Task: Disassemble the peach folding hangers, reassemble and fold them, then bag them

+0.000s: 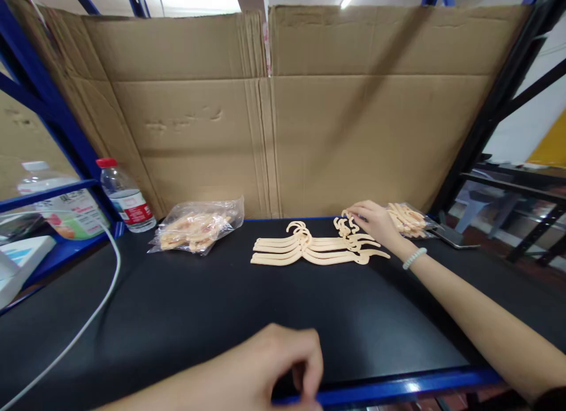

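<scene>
Several cream plastic clothes hangers (276,252) lie overlapped in a row on the black tabletop, hooks pointing to the back. Curved cream arm pieces (369,255) lie at their right ends. Just behind these is a small heap of little curved cream pieces (342,227). My right hand (375,222) reaches over that heap with fingers drawn together at it; what they grip, if anything, I cannot make out. My left hand (283,364) is low at the front edge, slightly blurred, its fingers curled in and partly cut off by the frame; nothing shows in it.
A clear bag of cream parts (197,225) lies at back left, another bag (407,219) behind my right wrist. A red-capped bottle (128,196) stands left. A white cable (99,305) crosses the left side. A cardboard wall (177,116) closes the back. A dark flat object (455,237) lies right.
</scene>
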A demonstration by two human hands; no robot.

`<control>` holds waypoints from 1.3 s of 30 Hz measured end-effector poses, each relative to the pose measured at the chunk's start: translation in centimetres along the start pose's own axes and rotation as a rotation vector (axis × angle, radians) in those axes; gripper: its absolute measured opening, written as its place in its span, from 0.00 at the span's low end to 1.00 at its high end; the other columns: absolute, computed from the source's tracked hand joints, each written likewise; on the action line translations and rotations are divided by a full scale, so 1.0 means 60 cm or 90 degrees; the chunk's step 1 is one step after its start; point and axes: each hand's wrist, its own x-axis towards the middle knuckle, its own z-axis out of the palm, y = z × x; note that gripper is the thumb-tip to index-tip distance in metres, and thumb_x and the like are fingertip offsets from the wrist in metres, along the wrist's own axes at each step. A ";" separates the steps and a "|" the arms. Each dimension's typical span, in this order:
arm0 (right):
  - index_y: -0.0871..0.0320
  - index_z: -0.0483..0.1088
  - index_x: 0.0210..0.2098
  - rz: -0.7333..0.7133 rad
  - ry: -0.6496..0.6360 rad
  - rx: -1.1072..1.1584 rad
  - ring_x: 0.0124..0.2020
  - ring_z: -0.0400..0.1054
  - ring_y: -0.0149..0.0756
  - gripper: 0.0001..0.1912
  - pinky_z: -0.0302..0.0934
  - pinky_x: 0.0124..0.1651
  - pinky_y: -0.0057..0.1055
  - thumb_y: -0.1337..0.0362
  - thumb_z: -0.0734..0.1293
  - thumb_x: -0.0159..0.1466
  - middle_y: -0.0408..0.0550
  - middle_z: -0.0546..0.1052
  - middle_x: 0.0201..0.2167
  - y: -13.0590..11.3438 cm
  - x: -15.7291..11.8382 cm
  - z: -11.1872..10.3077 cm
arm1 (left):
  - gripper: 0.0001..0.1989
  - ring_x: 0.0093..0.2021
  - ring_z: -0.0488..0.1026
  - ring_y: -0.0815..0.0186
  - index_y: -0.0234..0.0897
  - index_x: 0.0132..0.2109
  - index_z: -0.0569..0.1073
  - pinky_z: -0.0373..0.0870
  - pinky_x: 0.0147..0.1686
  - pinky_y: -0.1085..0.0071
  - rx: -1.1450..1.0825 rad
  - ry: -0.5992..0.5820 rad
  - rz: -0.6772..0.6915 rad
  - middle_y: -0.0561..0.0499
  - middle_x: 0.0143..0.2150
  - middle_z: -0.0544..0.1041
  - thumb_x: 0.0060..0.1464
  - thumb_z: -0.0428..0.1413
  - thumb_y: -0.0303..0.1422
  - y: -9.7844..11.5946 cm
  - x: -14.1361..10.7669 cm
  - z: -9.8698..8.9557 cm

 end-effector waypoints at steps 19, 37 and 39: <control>0.57 0.67 0.50 -0.121 -0.129 0.403 0.44 0.70 0.34 0.14 0.66 0.48 0.31 0.72 0.65 0.64 0.49 0.76 0.42 -0.272 -0.046 0.014 | 0.14 0.29 0.70 0.72 0.32 0.32 0.72 0.68 0.32 0.76 -0.611 0.489 -0.130 0.52 0.28 0.73 0.49 0.65 0.38 -0.122 0.052 -0.027; 0.56 0.64 0.34 0.047 -0.283 0.148 0.36 0.65 0.37 0.03 0.62 0.39 0.37 0.69 0.62 0.64 0.46 0.71 0.34 -0.171 -0.063 0.036 | 0.11 0.26 0.65 0.74 0.33 0.32 0.73 0.62 0.27 0.78 -0.499 0.646 -0.110 0.54 0.28 0.71 0.49 0.64 0.36 -0.147 0.048 -0.079; 0.56 0.64 0.34 0.057 -0.277 0.164 0.36 0.66 0.37 0.03 0.63 0.40 0.36 0.69 0.62 0.64 0.46 0.71 0.34 -0.169 -0.062 0.035 | 0.10 0.27 0.64 0.74 0.34 0.32 0.73 0.62 0.28 0.79 -0.509 0.668 -0.087 0.55 0.27 0.70 0.48 0.65 0.35 -0.147 0.048 -0.088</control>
